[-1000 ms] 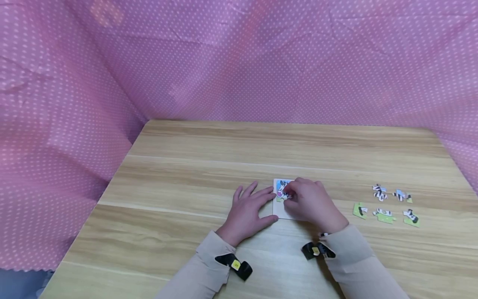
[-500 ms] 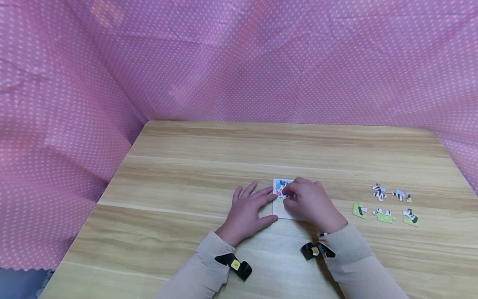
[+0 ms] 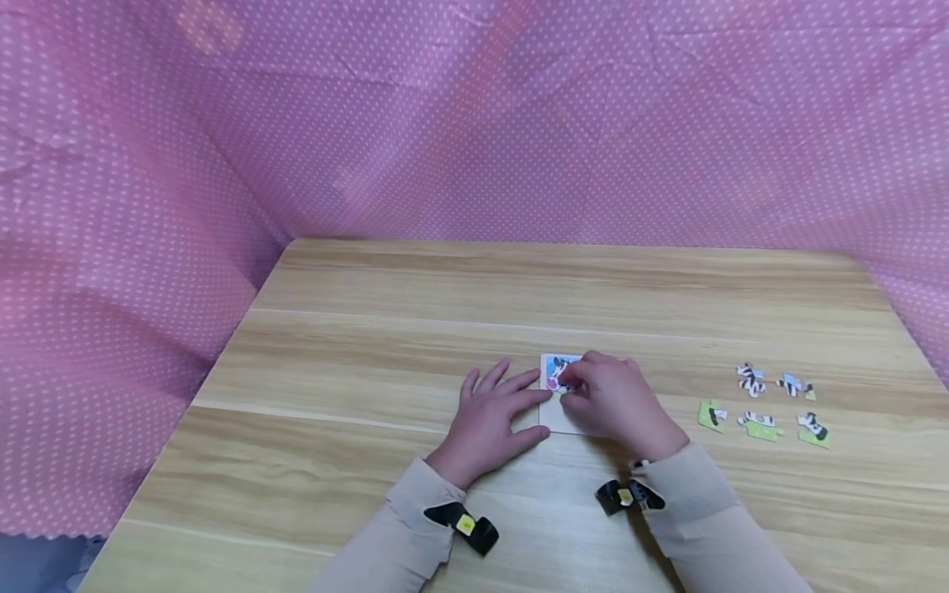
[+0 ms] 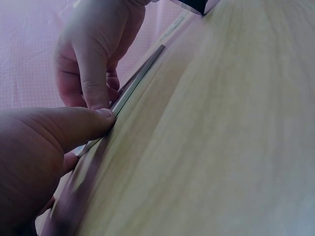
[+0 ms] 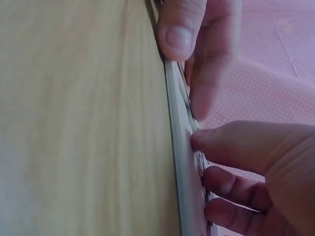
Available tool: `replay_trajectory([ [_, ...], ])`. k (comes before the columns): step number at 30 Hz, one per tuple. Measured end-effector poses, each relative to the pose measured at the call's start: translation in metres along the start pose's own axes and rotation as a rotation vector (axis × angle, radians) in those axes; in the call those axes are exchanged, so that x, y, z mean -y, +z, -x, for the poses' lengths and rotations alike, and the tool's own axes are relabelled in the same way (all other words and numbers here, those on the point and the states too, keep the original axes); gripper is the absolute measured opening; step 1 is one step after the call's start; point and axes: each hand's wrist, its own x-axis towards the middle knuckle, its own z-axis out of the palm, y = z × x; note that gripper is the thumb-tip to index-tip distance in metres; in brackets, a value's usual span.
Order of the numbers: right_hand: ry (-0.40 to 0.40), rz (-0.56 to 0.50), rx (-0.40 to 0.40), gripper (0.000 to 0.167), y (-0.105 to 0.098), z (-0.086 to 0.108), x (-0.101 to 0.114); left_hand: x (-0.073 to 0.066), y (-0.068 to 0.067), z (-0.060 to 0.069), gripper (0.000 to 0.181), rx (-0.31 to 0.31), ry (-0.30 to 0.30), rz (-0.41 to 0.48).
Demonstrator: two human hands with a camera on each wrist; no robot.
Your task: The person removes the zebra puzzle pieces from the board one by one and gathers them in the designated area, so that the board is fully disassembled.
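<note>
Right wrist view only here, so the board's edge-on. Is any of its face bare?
Observer: Yes, in the head view the near part of the board is plain white.
Operator: Loose pieces anywhere?
Observer: Yes, loose pieces lie to the right of the right hand.
Operator: Left hand: I only get part of it. Fingers bunched or spread?
Observer: Spread, seen from above.

The tabletop (image 3: 356,329) looks smooth wood, the board (image 3: 562,420) matt card, the drape (image 3: 474,123) creased cloth.

White puzzle board (image 3: 558,422), flat, partly filled, loose striped pieces (image 3: 760,427) at right
</note>
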Motion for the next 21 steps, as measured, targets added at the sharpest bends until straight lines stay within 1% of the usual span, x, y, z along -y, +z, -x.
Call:
replay_trajectory([
  [4, 0.002, -0.028, 0.002, 0.022, -0.006, 0.002, -0.004, 0.0, 0.0, 0.0, 0.059, -0.008, -0.007, 0.005],
  [7, 0.011, -0.061, 0.01, 0.026, -0.014, 0.006, -0.011, 0.0, 0.0, -0.001, 0.063, -0.011, -0.016, 0.014],
  [14, 0.119, -0.164, 0.086, 0.024, -0.031, 0.017, -0.037, 0.0, 0.001, -0.002, 0.061, -0.001, -0.038, 0.011],
  [21, 0.167, -0.166, 0.134, 0.025, -0.051, 0.032, -0.069, -0.002, 0.002, -0.003, 0.061, 0.008, -0.042, 0.017],
])
